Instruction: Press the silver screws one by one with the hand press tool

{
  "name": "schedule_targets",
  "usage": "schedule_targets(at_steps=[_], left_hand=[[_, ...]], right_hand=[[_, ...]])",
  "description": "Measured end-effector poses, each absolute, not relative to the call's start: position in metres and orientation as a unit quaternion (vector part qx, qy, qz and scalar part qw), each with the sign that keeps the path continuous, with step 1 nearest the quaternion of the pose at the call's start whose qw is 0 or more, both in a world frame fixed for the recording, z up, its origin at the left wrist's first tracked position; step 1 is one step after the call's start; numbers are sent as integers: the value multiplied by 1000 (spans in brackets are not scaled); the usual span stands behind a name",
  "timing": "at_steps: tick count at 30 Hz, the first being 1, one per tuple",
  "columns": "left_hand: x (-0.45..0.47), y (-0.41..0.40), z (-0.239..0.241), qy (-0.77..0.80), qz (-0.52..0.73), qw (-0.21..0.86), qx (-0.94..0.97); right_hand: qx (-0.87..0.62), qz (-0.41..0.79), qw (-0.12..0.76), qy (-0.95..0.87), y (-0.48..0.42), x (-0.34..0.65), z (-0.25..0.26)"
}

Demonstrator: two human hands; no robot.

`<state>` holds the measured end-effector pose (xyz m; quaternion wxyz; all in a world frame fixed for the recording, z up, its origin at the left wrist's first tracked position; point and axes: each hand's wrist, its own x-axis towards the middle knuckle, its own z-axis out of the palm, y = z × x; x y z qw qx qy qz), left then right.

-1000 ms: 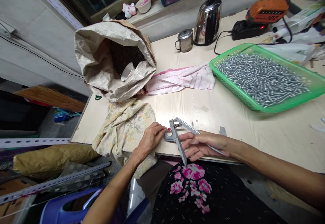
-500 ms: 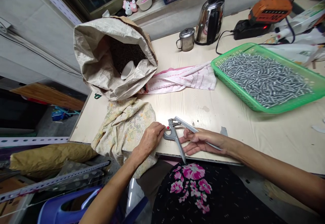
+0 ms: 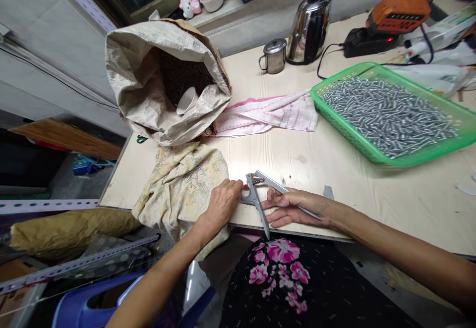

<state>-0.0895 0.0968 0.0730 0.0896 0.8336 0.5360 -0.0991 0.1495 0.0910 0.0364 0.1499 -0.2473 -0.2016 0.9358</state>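
My right hand holds grey spring-loaded hand pliers at the table's front edge. One handle lies against the palm, the fingertips reach the other handle, and the handles stand spread apart. At the pliers' head, my left hand is closed in a pinch beside a small red spot; what its fingertips hold is hidden. Just left of that hand, several small metal pins lie on a crumpled yellow floral cloth.
A green basket full of short silver metal pins stands at right. At back left an open woven sack holds dark pieces and a white cup. Behind are a pink-striped towel, a steel mug and a kettle.
My left hand has shifted slightly, its fingers drawn closer against the pliers' head. The right hand and pliers stay almost in place; the view has moved a little.
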Motion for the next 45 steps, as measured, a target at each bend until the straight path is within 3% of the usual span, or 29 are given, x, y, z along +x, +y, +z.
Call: schedule_targets(at_steps=[17,27,35,45], left_hand=[[-99,108,80,532,-50,219,816],[-113,119,69,501,-13,282,818],[-114,117,69,514,-8,297,804],[-114,117,68,513,-10,280,811]], right_hand=[[-388,864,123,-296,98,145,52],[-371,870,119,-301,102,149,45],[-242,943,128,-189,91,145,41],[-279,929,149,-192,88,135,42]])
